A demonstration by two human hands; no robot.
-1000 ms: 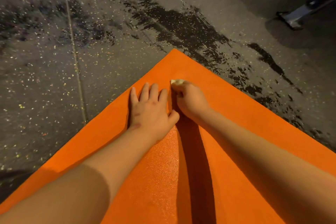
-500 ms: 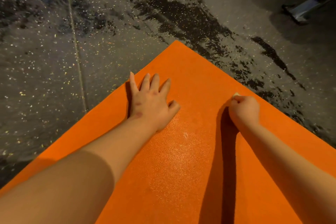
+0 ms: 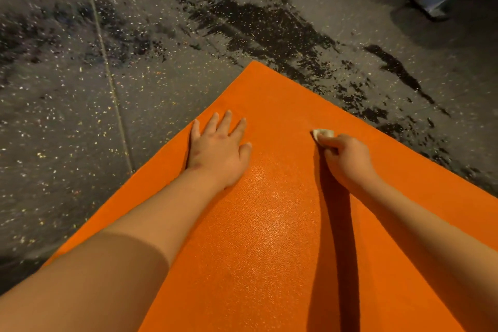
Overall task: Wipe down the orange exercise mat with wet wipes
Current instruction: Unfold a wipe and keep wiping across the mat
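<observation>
1. Orange exercise mat (image 3: 269, 250) lies flat on the floor and fills the lower centre and lower right of the frame. One of its corners points up toward the middle of the picture.
2. The left hand (image 3: 218, 151) rests palm down on the mat just left of centre, close to the mat's left edge. Its fingers are straight and slightly spread, and it holds nothing.
3. The right hand (image 3: 347, 159) sits right of centre with its fingers curled. It pinches a small, crumpled, whitish wet wipe (image 3: 323, 133) and holds it down on the mat.
4. The wipe sticks out past the fingertips toward the upper left of that hand and touches the orange surface.
5. The two hands are well apart, with a bare strip of mat between them. Both forearms are bare and come in from the lower corners of the frame.
6. A glossy, grainy sheen shows on the mat between the forearms. The right arm's dark shadow falls on the mat just left of that arm.
7. The grey speckled floor (image 3: 67, 143) takes up the top and left of the frame. A thin seam line (image 3: 107, 70) runs down it from the upper left.
8. Dark blotches (image 3: 264, 24) spread across the floor at upper centre and trail down beside the mat's right edge.
9. A metal foot (image 3: 442, 0) of some equipment stands in the upper right corner, cut off by the frame. What it belongs to cannot be told.
</observation>
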